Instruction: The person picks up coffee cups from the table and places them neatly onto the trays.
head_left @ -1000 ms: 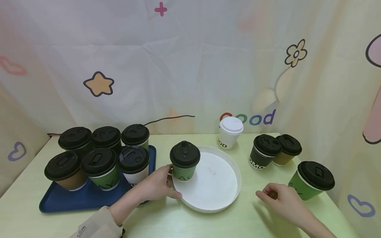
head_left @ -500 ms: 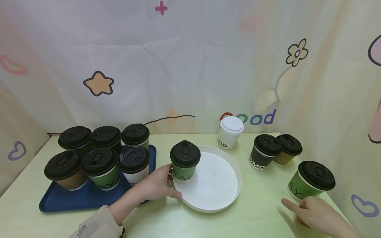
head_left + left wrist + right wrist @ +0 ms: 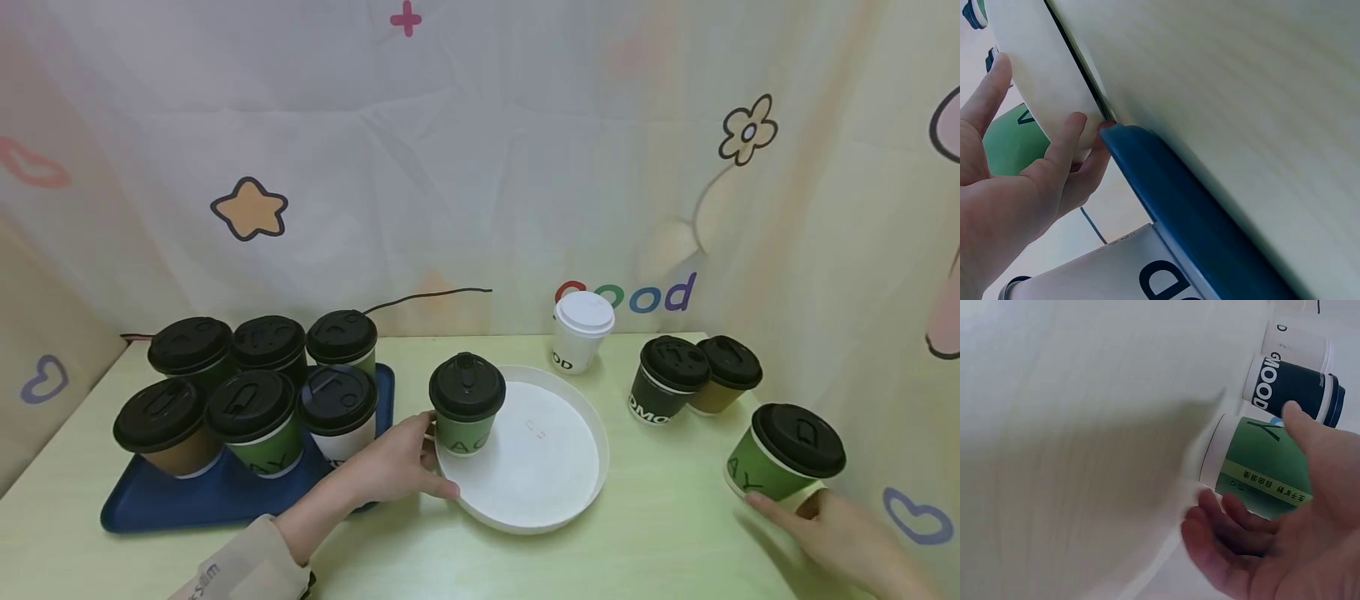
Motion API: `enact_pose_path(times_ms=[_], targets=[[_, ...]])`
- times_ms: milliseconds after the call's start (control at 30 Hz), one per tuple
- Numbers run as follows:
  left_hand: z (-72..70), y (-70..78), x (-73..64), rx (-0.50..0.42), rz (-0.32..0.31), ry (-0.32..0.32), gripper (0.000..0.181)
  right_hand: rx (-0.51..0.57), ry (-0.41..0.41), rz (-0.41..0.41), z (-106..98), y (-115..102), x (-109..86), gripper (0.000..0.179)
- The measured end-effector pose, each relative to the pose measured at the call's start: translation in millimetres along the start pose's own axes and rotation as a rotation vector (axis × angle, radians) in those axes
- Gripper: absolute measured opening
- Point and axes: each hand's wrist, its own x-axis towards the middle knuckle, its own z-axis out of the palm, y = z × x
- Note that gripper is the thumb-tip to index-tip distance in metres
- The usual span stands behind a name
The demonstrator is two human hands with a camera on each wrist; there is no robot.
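Note:
My left hand (image 3: 401, 465) touches the left rim of a round white tray (image 3: 543, 467) with thumb and fingers spread along its wall. Standing on that tray, close to the same hand, is a pale green paper coffee cup (image 3: 463, 435) with a black lid. At the right, a darker green coffee cup (image 3: 763, 468) stands on the table under a black lid. My right hand (image 3: 836, 527) is beside it, thumb toward the near side of its base. In the right wrist view, the thumb and loosely bent fingers (image 3: 1207, 550) lie either side of this cup without closing on it.
A blue tray (image 3: 150, 512) on the left carries several black-lidded coffee cups. Behind the white tray stands a white cup (image 3: 577, 337) with a white lid. A black cup (image 3: 652, 396) and a brown cup (image 3: 712, 400) stand back right. A patterned curtain (image 3: 450, 167) hangs behind the table.
My right hand has moved right across the table to the green cup, its fingers now around the near side. The left hand stays at the white tray's rim.

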Motion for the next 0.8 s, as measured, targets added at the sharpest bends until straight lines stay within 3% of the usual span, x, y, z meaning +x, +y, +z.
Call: enact_pose_path(times_ms=[67,233,333,400,500,633,800], targets=[[-0.1,-0.3,0.3,0.003,0.007,-0.004,0.086,0.034,0.065,-0.042,-2,2,3.6,0.074],[-0.3,0.4,0.2,0.004,0.010,-0.008,0.083,0.170,0.252,-0.242,-2,5,12.0,0.080],[-0.4,1.4,-0.4,0.001,0.001,-0.008,0.083,0.265,0.294,-0.308,-1,6,16.9,0.074],[-0.3,1.9,-0.7,0.003,-0.005,-0.005,0.084,0.322,0.294,-0.303,-1,7,19.5,0.072],[-0.2,1.8,-1.0,0.006,-0.010,-0.001,0.086,0.421,0.242,-0.222,0,6,20.4,0.077],[-0.3,1.6,-1.1,0.002,-0.014,-0.002,0.084,0.470,0.230,-0.131,3,5,18.6,0.085],[-0.7,1.8,-0.4,-0.009,-0.001,-0.015,0.079,0.472,0.286,-0.119,7,1,15.3,0.082]])
